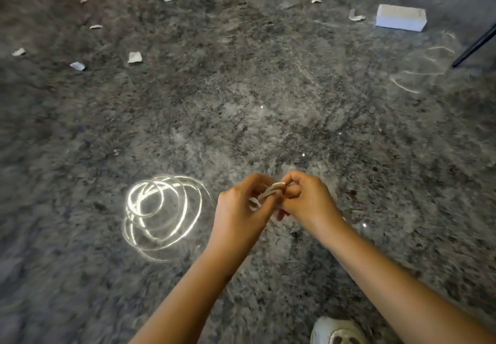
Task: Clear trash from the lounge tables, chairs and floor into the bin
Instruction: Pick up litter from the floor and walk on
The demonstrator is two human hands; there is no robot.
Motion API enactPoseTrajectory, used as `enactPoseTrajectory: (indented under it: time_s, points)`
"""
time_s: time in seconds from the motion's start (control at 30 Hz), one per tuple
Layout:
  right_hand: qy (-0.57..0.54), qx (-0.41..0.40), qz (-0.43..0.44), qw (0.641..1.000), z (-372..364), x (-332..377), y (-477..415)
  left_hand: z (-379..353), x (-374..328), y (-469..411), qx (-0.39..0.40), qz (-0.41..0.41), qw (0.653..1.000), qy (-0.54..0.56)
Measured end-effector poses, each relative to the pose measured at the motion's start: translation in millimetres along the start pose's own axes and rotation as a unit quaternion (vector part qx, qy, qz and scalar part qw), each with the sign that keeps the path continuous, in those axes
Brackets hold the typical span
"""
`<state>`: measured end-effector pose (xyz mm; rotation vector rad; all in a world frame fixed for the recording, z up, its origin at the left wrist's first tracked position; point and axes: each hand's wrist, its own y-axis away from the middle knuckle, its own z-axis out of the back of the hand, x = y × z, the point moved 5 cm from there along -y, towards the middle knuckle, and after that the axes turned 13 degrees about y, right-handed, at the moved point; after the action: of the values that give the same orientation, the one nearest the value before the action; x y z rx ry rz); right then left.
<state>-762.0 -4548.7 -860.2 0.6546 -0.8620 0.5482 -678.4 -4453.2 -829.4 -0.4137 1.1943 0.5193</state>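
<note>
Both hands meet low over a shaggy grey carpet [241, 102]. My left hand [241, 206] and my right hand [308, 198] together pinch small pale paper scraps [271, 190] between their fingertips. More white paper scraps lie scattered on the carpet far ahead: one piece [134, 57] at the left, another piece [77, 65] beside it, a curled piece [356, 16] at the upper right. A white box [401, 17] lies at the upper right. No bin is in view.
A bright ring-shaped light reflection [163, 212] glows on the carpet left of my hands. A dark thin leg [475, 45] slants in at the right edge. My white shoe [338, 330] shows at the bottom.
</note>
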Motion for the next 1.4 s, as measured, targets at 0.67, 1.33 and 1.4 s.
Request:
enactPoseTrajectory:
  time_s: [0.67,1.33,1.4]
  points:
    - [-0.076,0.151,0.138,0.976,150.2,413.0,20.8,219.4,-371.8,-68.7,-0.126,0.071,0.989,-0.020]
    - [0.081,0.177,0.171,0.966,97.4,615.5,-230.0,479.8,-373.1,-249.5,-0.350,0.115,0.923,-0.110]
    - [0.076,0.167,0.150,0.972,73.3,620.3,-275.9,506.4,-343.9,-278.6,-0.365,0.134,0.915,-0.108]
